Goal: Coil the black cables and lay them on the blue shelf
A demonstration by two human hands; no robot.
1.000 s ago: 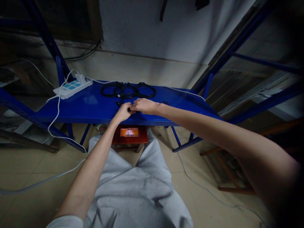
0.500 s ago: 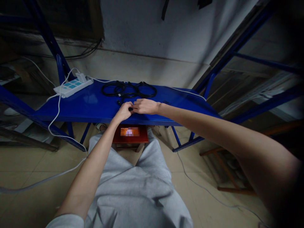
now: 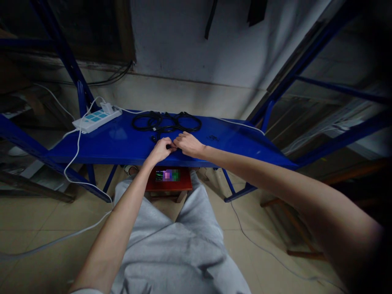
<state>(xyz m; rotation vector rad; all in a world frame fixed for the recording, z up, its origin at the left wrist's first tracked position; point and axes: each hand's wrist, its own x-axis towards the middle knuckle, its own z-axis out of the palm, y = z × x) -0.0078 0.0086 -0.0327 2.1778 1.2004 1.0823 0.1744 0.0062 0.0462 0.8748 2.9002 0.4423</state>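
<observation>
My left hand [image 3: 161, 151] is closed in a pinch on a small black piece [image 3: 168, 146] above the front of the blue shelf [image 3: 131, 145]. The piece looks like part of a cable, but the fingers cover most of it. Close against it on the right, my right hand [image 3: 189, 144] has its fingers curled together, and what they grip is hidden. Just beyond both hands lies a looped black cable [image 3: 190, 129], with a black plug end [image 3: 154, 139] beside my left fingers. Small black bits [image 3: 212, 138] are scattered to the right of my right hand.
A white power strip [image 3: 97, 119] with a plug in it sits at the shelf's left end, its white cord [image 3: 76, 149] hanging over the front. Below the shelf, a red-brown stool [image 3: 168, 186] carries a lit phone [image 3: 167, 175]. Blue uprights [image 3: 69, 57] frame the shelf.
My right hand has turned, its fingers curling more, and sits slightly apart from the left. The view has tipped up a little. The phone screen's picture has changed.
</observation>
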